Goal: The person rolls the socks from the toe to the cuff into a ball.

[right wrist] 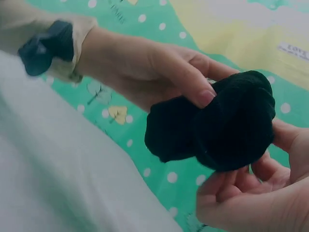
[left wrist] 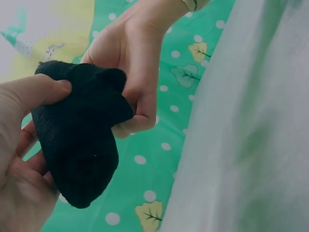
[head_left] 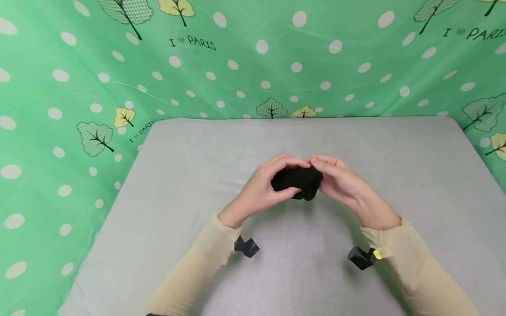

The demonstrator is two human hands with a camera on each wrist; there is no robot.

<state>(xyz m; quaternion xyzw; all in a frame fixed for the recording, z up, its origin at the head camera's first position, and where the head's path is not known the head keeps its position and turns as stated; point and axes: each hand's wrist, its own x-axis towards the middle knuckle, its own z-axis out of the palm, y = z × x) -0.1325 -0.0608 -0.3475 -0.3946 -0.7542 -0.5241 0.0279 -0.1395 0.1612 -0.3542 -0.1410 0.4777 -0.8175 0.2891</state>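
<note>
Left hand [head_left: 262, 188] and right hand [head_left: 345, 184] pinch a balled black sock [head_left: 297, 182], fingers curled around it, above mid-table [head_left: 189, 158]; grey surface open toward every edge.

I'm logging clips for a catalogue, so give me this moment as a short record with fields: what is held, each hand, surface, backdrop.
held thing: black sock bundle, lifted above the table
left hand: grips the bundle, thumb on its near side
right hand: grips the bundle's other side
surface: grey table
backdrop: green dotted cloth with trees and "I love Paris" print
sleeves: beige
</note>
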